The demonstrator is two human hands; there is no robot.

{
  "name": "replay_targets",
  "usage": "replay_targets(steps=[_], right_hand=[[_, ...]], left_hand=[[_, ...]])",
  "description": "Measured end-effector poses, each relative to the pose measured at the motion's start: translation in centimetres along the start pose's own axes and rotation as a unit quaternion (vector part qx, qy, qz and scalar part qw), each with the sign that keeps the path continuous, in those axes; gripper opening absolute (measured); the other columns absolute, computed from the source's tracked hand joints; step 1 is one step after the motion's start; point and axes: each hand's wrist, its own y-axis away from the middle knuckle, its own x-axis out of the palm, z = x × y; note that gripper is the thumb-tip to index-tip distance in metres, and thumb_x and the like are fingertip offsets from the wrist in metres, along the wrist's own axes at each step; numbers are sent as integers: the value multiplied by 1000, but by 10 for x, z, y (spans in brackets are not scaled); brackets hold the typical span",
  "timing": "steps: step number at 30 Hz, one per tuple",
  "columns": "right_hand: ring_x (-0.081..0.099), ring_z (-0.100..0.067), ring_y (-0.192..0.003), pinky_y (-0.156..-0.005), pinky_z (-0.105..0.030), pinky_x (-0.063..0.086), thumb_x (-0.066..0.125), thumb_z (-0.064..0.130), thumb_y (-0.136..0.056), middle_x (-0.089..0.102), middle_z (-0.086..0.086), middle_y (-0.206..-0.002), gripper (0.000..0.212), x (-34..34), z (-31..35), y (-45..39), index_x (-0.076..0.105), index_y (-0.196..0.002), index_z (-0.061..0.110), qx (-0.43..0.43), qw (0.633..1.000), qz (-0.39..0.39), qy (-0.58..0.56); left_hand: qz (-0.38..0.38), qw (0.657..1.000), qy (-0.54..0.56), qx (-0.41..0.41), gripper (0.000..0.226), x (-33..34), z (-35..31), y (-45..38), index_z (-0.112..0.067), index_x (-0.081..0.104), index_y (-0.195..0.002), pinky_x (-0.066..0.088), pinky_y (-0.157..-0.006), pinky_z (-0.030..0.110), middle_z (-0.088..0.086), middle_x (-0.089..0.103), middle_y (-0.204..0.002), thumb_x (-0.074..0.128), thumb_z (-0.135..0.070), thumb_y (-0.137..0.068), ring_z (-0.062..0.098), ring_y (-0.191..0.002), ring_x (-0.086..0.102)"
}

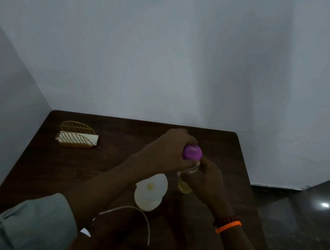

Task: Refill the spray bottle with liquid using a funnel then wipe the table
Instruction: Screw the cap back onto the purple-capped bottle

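Left hand [164, 150] curled round purple cap [192, 152]; right hand [205, 178] gripping clear bottle [185, 187] upright on table [111, 159], funnel [150, 189] beside.

Dark wooden surface [78, 171] sitting in a room corner. Gold wire napkin holder [77, 135] standing at far left. White funnel [150, 190] lying near middle, clear bottle [185, 186] standing just beside it. Thin white tube [141, 215] curving along near edge.

My left hand [166, 149] covers a bright purple plastic cap [192, 152] on the clear bottle of pale yellow liquid [185, 187]. Left of that bottle: a translucent white funnel [150, 189] and a gold wire holder [77, 135] on the dark brown wooden bench [78, 176]. Orange band [228, 226] on my right wrist.
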Motion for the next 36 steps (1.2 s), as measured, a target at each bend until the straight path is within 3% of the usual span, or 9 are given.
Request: replay_targets(steps=[10, 14, 16, 20, 25, 31, 36], right_hand=[[68, -7, -92, -88, -40, 57, 85, 21, -72, 73, 4, -99, 42, -4, -1, 6, 67, -109, 19, -21, 1000, -7, 10], [67, -8, -97, -91, -39, 56, 86, 21, -72, 72, 3, -106, 48, -3, -1, 8, 66, -115, 17, -31, 999, -5, 7], [68, -10, -99, -92, -40, 56, 85, 19, -72, 72, 1, -107, 48, -3, -1, 8, 65, -116, 14, -40, 999, -5, 7], [70, -11, -92, -82, -41, 59, 84, 18, -73, 73, 0, -99, 40, -3, 2, 8, 67, -109, 14, -48, 999, -10, -6], [70, -6, -88, -81, -38, 59, 86, 23, -70, 74, 5, -95, 37, -5, 3, 6, 68, -102, 23, -45, 999, -25, -14], [68, -2, -94, -88, -35, 56, 85, 27, -70, 73, 8, -99, 42, -12, -1, 7, 68, -108, 29, -36, 998, -36, -26], [69, -4, -88, -82, -36, 59, 84, 30, -69, 73, 6, -95, 40, -8, 4, 5, 68, -106, 26, -55, 998, -14, -15]], left_hand=[[29, 999, 22, 7, 60, -3, -7, 3, -14, 63, -130, 54, -93, 31, 4, 65, -120, 83, -36, -78, 14, -108, 61], [68, 996, 42, 30, 60, -9, -8, 4, -15, 61, -132, 46, -96, 18, 2, 64, -127, 83, -22, -77, 12, -116, 58], [77, 994, 69, 39, 59, -11, -11, 5, -15, 62, -130, 47, -98, 20, 1, 64, -127, 83, -21, -76, 10, -116, 59], [41, 991, 125, 23, 51, -6, -24, 7, -23, 66, -122, 53, -92, 22, -8, 67, -119, 81, -44, -78, 3, -108, 61], [-42, 995, 90, 26, 54, -9, -20, 4, -15, 66, -125, 52, -96, 25, 0, 65, -122, 83, -35, -78, 8, -110, 60], [-67, 990, 119, 28, 63, -16, -12, 14, -12, 64, -130, 55, -93, 24, 2, 64, -122, 87, -30, -74, 8, -105, 64], [-81, 987, 137, 37, 64, -9, -21, 16, -11, 64, -129, 54, -96, 26, 1, 67, -123, 87, -34, -74, 8, -111, 63]])
